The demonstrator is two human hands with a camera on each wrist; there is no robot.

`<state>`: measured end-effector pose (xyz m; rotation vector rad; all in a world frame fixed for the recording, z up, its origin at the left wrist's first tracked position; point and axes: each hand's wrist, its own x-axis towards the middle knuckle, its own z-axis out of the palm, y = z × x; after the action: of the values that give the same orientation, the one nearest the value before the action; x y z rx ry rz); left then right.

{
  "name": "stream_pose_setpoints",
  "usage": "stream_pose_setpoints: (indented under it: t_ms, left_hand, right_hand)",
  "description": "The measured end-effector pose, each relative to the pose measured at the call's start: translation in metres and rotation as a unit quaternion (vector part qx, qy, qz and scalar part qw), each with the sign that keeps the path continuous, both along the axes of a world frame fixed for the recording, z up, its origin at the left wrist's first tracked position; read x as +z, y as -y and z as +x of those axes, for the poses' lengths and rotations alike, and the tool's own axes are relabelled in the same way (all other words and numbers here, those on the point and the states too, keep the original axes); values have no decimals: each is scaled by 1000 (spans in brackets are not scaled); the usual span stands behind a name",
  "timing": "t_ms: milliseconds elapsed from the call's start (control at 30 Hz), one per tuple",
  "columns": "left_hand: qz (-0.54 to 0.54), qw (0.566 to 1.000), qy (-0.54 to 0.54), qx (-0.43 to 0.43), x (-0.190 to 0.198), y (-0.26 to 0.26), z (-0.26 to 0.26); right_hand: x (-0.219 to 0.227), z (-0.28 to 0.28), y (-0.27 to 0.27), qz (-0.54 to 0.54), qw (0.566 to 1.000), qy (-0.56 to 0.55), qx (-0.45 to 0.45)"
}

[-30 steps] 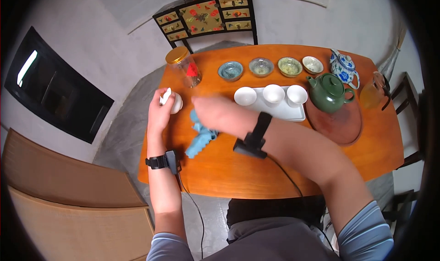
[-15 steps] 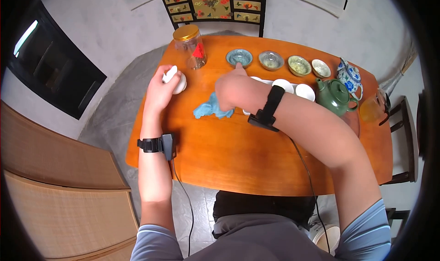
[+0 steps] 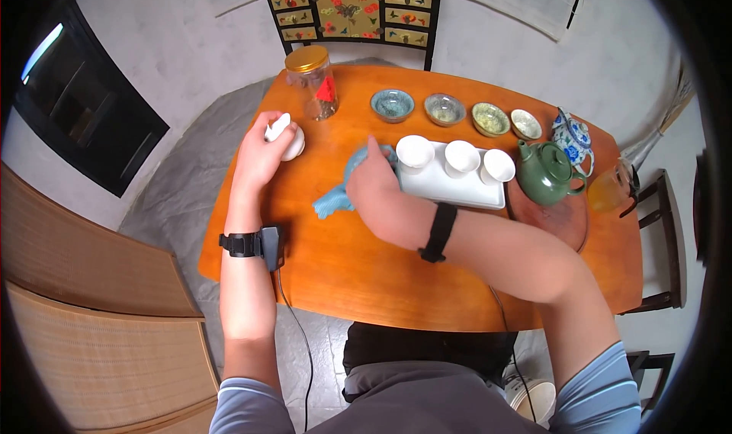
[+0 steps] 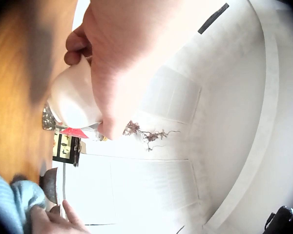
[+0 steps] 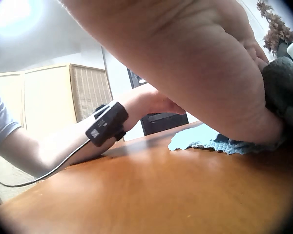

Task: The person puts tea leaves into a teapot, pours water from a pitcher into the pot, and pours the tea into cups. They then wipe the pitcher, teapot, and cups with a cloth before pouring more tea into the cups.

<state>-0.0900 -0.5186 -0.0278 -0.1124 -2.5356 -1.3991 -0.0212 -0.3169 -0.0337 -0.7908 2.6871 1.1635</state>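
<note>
At the table's left side, my left hand (image 3: 261, 153) grips a white porcelain pitcher (image 3: 293, 146), its pointed lip rising by the thumb. The left wrist view shows the pitcher's smooth round side (image 4: 75, 100) under curled fingers. My right hand (image 3: 374, 188) holds a bunched light-blue cloth (image 3: 332, 202) down on the wooden table, index finger stretched forward. Part of the cloth is hidden beneath that hand. Just right of it, a white tray (image 3: 446, 192) carries white cups (image 3: 462, 159). In the right wrist view the cloth's frayed edge (image 5: 195, 139) lies flat on the wood.
A gold-lidded jar (image 3: 320, 91) stands beyond the left hand. Several small glazed bowls (image 3: 393, 107) line the back edge. At right are a green teapot (image 3: 545, 173) on a round brown board (image 3: 553, 222), a blue-and-white teapot (image 3: 570, 138) and a glass pitcher (image 3: 608, 194).
My right hand has shifted rightward with the cloth, reached toward the blue bowl, then drawn back beside the tray. The left hand keeps its grip on the pitcher. The head view has shifted too.
</note>
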Motion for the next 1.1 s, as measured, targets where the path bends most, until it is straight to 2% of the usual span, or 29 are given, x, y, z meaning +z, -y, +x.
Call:
stream_pose_setpoints:
  t_ms: [33,67,133,200,233,333,367,400,467,533,567,633,667,733,767,833,967,1100]
  left_hand:
    - [3,1000,1,-2,-1,0,-1]
    - [5,1000,-1,-4,-2,1,-1]
    - [9,1000,11,-3,-1,0,0]
    - [4,1000,6,-4,-1,1,-1]
    - [-2,1000,3,-3,-1,1,0]
    - [0,1000,12,-4,3,-2,3]
    - [0,1000,12,-4,4,-3,4]
    - [-6,1000,14,-2,5,-3,5]
    - [-13,1000,15,-3,4,-4,3]
    - [7,1000,14,-12,0,-1,0]
    - [7,1000,13,-12,-2,1,0]
    - [-7,1000,3,-4,-2,0,0]
    - [-8,1000,1,-5,-3,-1,0]
    - [14,1000,2,-11,-4,-1,0]
    - [14,1000,-2,-12,-3,-1,0]
    - [7,1000,10,6,-2,-2,2]
    - [-2,1000,18,13,2,-3,4]
    - [36,999,10,-3,-3,-1,1]
  right_hand:
    - [8,4,-2,-14,999,52,8]
    - [2,10,-4,-12,999,50,6]
    - [-17,34,-9,1,998,-39,50]
    - [-28,64,-17,-40,997,-54,48]
    - [-16,84,-20,-82,995,-23,54]
    - [11,111,-16,-122,987,108,-10]
    - [-2,113,-19,-267,959,90,-34]
    - [-7,114,-21,-406,910,70,-57]
    - [-16,99,-16,-413,904,83,-68]
    - [-39,79,-8,-520,854,-15,-27]
    - [-43,67,-4,-535,843,1,-49]
    - [-56,23,10,-529,842,-36,-98]
    - [-57,8,14,-530,842,-38,-98]
    - [-55,-14,19,-503,846,-56,-168]
    - [-53,-24,20,-504,845,-59,-167]
    - [-49,-35,24,-497,827,-76,-252]
    - [-52,-21,23,-519,817,-77,-239]
    - [-57,51,6,-542,839,-3,-50]
